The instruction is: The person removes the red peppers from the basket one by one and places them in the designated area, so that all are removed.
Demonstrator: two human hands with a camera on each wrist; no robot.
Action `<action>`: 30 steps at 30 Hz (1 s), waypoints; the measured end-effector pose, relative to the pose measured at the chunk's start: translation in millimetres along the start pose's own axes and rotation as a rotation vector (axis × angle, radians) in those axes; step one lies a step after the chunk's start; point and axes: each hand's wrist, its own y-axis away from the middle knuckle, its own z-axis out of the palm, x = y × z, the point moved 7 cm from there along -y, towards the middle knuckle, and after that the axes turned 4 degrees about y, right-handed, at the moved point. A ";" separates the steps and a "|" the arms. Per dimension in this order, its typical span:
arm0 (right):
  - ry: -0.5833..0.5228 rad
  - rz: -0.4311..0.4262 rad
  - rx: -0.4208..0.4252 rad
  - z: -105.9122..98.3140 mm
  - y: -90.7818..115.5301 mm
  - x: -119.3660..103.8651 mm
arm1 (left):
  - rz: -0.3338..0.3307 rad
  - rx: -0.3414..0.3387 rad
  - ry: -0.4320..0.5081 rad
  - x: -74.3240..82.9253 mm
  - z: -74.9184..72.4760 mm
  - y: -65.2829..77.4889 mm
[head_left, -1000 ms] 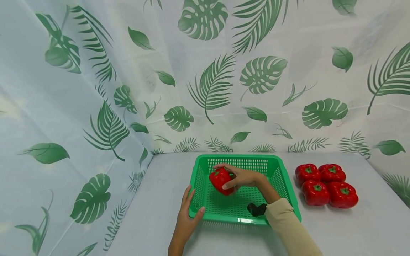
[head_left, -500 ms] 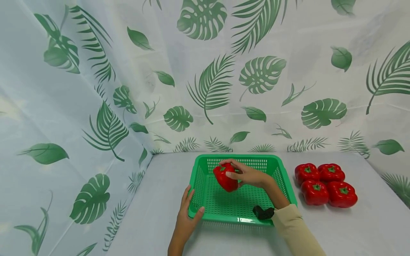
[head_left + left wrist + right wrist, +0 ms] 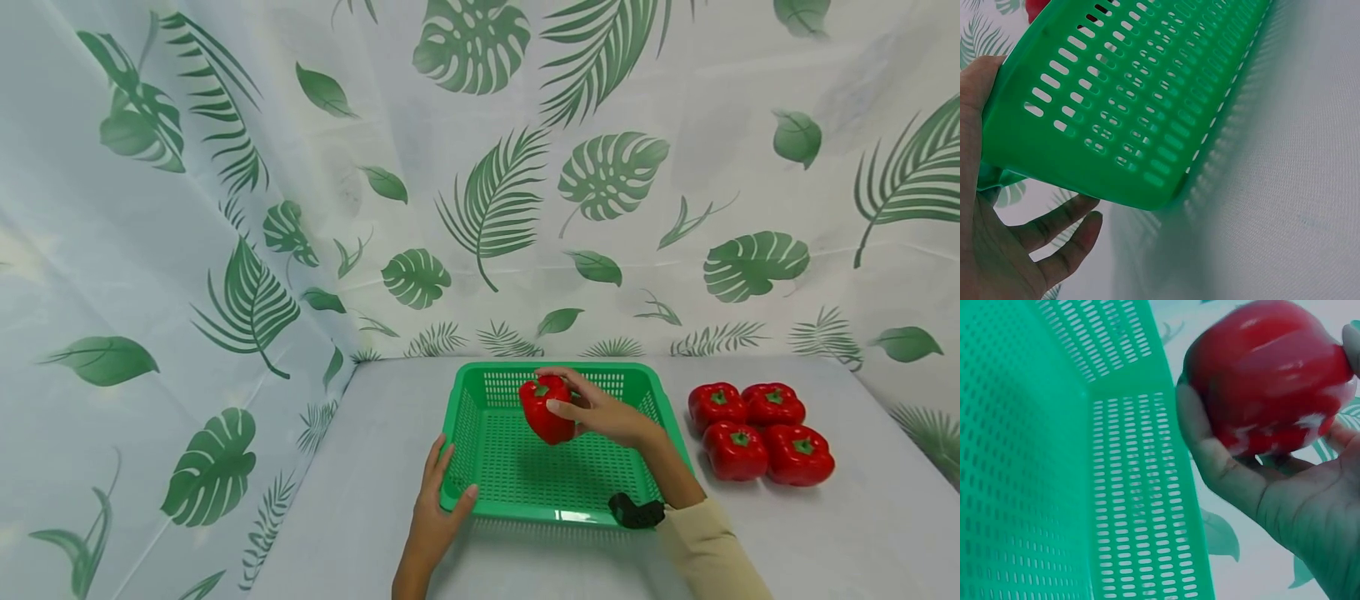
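Note:
A red bell pepper (image 3: 547, 410) is held in the curled fingers of my right hand (image 3: 600, 408), its green stem up, above the green plastic basket (image 3: 577, 511). The right wrist view shows the pepper (image 3: 1266, 378) close up, with fingers on both sides of it. At the basket's near left corner rests my left hand (image 3: 437, 508), its fairly straight fingers along the left side and its thumb by the front rim. In the left wrist view, part of this hand (image 3: 1004, 250) lies behind the basket rim, while two fingers extend below the corner.
Several red bell peppers (image 3: 761, 433) sit grouped on the white table (image 3: 382, 417) to the right of the basket. A leaf-patterned sheet (image 3: 480, 208) stands behind and to the left. A black device (image 3: 636, 511) is attached at the right wrist.
My right hand has carried the pepper right and slightly upward, and the pepper has turned more upright. My left hand stays at the basket corner.

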 end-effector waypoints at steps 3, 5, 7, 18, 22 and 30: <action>0.004 0.022 0.058 -6.4 7.9 -1.4 | 0.000 -0.003 0.004 -0.6 0.4 0.4; -0.009 0.029 0.093 -10.0 13.8 -2.3 | 0.001 -0.004 0.006 -0.8 0.7 0.6; -0.022 0.030 0.131 -13.3 19.8 -3.2 | 0.001 -0.005 0.007 -0.6 0.8 0.7; 0.008 -0.105 0.287 -24.6 51.2 -12.7 | -0.014 -0.015 0.021 -1.4 0.8 -0.7; 0.027 -0.115 0.349 -27.6 64.8 -16.0 | -0.034 -0.018 0.024 -1.8 1.4 0.0; 0.179 -0.041 0.508 -31.2 98.2 -19.6 | -0.020 -0.013 0.014 1.3 0.1 -0.1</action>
